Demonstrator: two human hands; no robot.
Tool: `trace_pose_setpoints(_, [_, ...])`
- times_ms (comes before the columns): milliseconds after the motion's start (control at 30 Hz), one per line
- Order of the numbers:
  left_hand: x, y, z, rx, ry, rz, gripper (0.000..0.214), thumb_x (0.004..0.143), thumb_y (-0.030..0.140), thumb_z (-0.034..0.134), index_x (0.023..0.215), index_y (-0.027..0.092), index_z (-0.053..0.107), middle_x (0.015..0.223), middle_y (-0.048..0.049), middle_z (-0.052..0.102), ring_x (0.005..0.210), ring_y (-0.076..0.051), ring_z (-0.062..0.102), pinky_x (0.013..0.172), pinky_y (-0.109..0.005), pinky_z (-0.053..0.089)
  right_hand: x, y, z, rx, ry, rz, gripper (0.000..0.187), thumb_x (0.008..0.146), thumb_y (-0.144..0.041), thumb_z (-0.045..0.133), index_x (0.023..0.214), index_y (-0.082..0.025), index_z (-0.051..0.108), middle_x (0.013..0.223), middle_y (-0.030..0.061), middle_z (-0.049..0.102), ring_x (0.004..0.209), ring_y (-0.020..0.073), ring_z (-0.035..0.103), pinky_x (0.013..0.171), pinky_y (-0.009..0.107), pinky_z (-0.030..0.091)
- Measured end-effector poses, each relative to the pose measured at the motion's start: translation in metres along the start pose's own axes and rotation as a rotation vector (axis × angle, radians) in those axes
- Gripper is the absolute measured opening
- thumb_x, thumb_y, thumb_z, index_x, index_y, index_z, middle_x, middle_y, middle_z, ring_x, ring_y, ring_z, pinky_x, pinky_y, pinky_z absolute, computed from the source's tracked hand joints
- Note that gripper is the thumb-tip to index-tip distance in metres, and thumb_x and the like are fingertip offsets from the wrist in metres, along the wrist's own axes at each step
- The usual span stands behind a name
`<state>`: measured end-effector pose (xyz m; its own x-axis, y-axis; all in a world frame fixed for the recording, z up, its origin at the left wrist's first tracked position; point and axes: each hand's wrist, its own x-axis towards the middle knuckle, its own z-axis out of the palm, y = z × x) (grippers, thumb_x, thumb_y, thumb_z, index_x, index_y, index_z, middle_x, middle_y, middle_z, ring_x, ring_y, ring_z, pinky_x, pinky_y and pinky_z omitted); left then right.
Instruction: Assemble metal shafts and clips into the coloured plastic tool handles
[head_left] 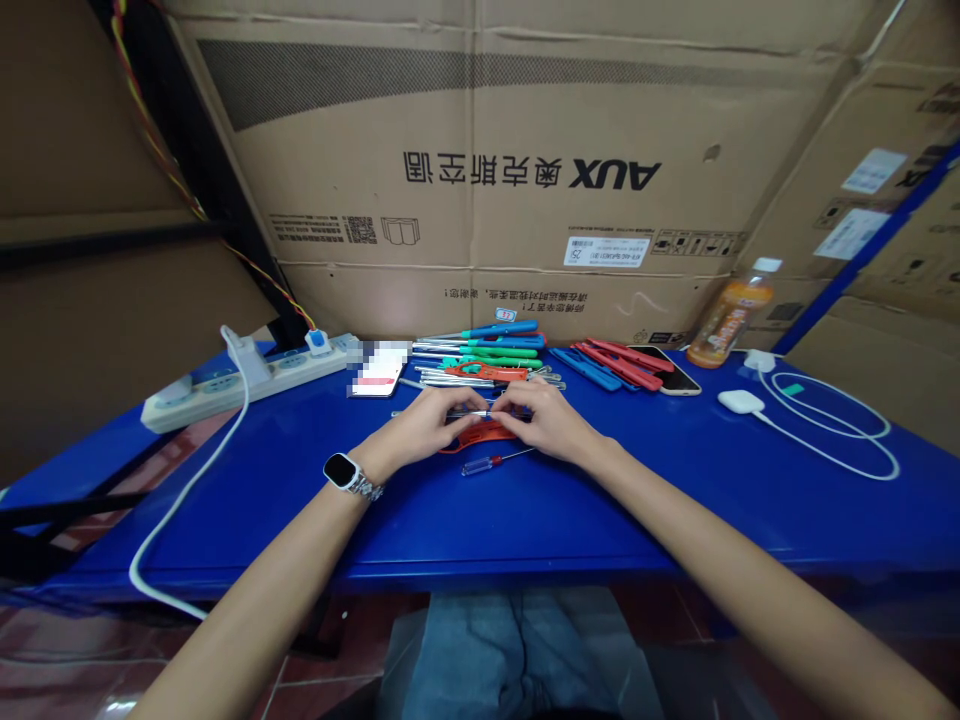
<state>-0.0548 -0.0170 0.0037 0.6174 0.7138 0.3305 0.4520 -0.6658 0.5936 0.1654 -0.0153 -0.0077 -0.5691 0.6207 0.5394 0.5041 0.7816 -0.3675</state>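
Note:
My left hand [429, 425], below a wrist with a watch [343, 471], pinches a thin silver metal rod [474, 413] level above the table. My right hand [553, 420] has its fingertips closed at the rod's other end, touching or nearly touching the left fingers. Directly under both hands lies an orange plastic handle piece [487, 434], partly hidden by them. Closer to me rests a small screwdriver [481, 465] with a clear and red handle, its shaft pointing right. Just beyond my fingers are several loose metal rods [450, 377] and another orange handle piece [491, 371].
Behind lie several long tools with blue handles [504, 329] and green handles [510, 357]. Red and blue handle pieces [622, 365] overlap a phone [684, 380]. An orange drink bottle [729, 315], white charging cable [847, 470] and power strip [217, 390] flank the blue table [420, 530].

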Motion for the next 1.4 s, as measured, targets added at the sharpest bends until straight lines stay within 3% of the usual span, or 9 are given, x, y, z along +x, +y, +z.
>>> trace_pose_setpoints(233, [-0.0006, 0.0031, -0.0005, -0.006, 0.103, 0.053, 0.011, 0.089, 0.022, 0.062, 0.098, 0.017, 0.065, 0.093, -0.0046, 0.072, 0.085, -0.017, 0.067, 0.081, -0.030, 0.053, 0.0001, -0.0009, 0.0002, 0.083, 0.075, 0.007, 0.007, 0.088, -0.021, 0.066, 0.087, -0.019, 0.073, 0.082, 0.0034, 0.074, 0.075, 0.0162, 0.065, 0.075, 0.030, 0.045])
trace_pose_setpoints(433, [-0.0002, 0.0029, 0.0014, -0.009, 0.138, 0.091, 0.009, 0.087, 0.021, 0.064, 0.095, 0.016, 0.064, 0.092, -0.0053, 0.072, 0.084, -0.017, 0.068, 0.081, -0.031, 0.055, 0.0002, -0.0031, -0.0001, 0.077, 0.100, -0.045, 0.006, 0.087, -0.019, 0.068, 0.085, -0.018, 0.074, 0.075, 0.0023, 0.071, 0.069, 0.0145, 0.062, 0.070, 0.028, 0.044])
trace_pose_setpoints(633, [-0.0009, 0.0042, -0.0002, 0.053, 0.140, 0.127, 0.006, 0.089, 0.022, 0.064, 0.091, 0.017, 0.065, 0.091, -0.0054, 0.073, 0.086, -0.019, 0.069, 0.081, -0.031, 0.055, 0.0012, -0.0044, -0.0003, 0.007, 0.088, -0.100, 0.008, 0.088, -0.018, 0.067, 0.083, -0.019, 0.073, 0.074, 0.0015, 0.070, 0.069, 0.0145, 0.061, 0.075, 0.032, 0.042])
trace_pose_setpoints(767, [-0.0029, 0.0026, -0.0023, 0.144, 0.120, 0.193, 0.012, 0.093, 0.023, 0.060, 0.101, 0.019, 0.067, 0.099, -0.0064, 0.073, 0.093, -0.020, 0.069, 0.087, -0.034, 0.053, 0.0028, -0.0035, -0.0008, -0.013, 0.078, -0.106, 0.009, 0.089, -0.020, 0.065, 0.084, -0.019, 0.073, 0.075, 0.0019, 0.070, 0.071, 0.0155, 0.063, 0.076, 0.032, 0.043])
trace_pose_setpoints(900, [-0.0034, -0.0006, -0.0031, 0.179, 0.110, 0.230, 0.022, 0.097, 0.023, 0.052, 0.114, 0.019, 0.065, 0.110, -0.0090, 0.072, 0.101, -0.020, 0.067, 0.091, -0.036, 0.052, 0.0035, -0.0011, -0.0009, 0.097, 0.117, -0.016, 0.008, 0.088, -0.022, 0.066, 0.087, -0.019, 0.073, 0.079, 0.0032, 0.073, 0.073, 0.0162, 0.064, 0.072, 0.030, 0.047])
trace_pose_setpoints(1067, [-0.0028, 0.0002, -0.0047, 0.159, 0.131, 0.222, 0.022, 0.096, 0.021, 0.052, 0.113, 0.018, 0.065, 0.108, -0.0089, 0.072, 0.100, -0.020, 0.067, 0.090, -0.035, 0.052, 0.0003, -0.0012, -0.0020, 0.216, 0.142, 0.108, 0.015, 0.085, -0.025, 0.069, 0.098, -0.018, 0.073, 0.085, 0.0042, 0.074, 0.080, 0.0173, 0.066, 0.074, 0.030, 0.050])
trace_pose_setpoints(1400, [-0.0044, 0.0031, 0.0019, 0.059, 0.148, 0.107, 0.012, 0.092, 0.023, 0.059, 0.103, 0.018, 0.058, 0.100, -0.0055, 0.070, 0.093, -0.018, 0.068, 0.085, -0.033, 0.055, 0.0003, -0.0076, 0.0049, 0.111, 0.118, 0.058, 0.007, 0.087, -0.022, 0.067, 0.086, -0.020, 0.073, 0.080, 0.0028, 0.074, 0.075, 0.0165, 0.063, 0.076, 0.032, 0.045])
